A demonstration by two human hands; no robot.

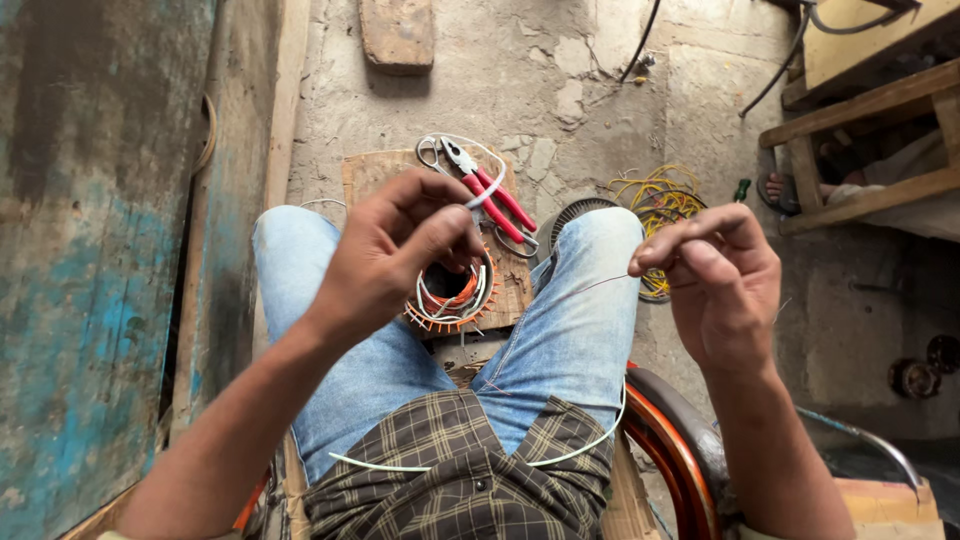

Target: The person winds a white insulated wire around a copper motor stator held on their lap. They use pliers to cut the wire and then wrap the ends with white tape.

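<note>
My left hand point(395, 255) pinches a thin white sleeve or wire end above a round motor stator point(452, 295) with orange copper windings and white leads. My right hand point(715, 275) pinches the other end of a fine wire point(590, 288) that stretches between the two hands over my right knee. The stator rests on a wooden board point(505, 285) between my jeans-clad knees. Red-handled pliers point(490, 195) lie on the board just beyond my left hand.
A tangle of yellow wire point(655, 200) lies on the cracked concrete floor, beside a dark round fan cover point(575, 212). A worn blue door point(90, 250) stands at the left. Wooden bench frame point(870, 130) at top right. A white cord point(560, 455) crosses my lap.
</note>
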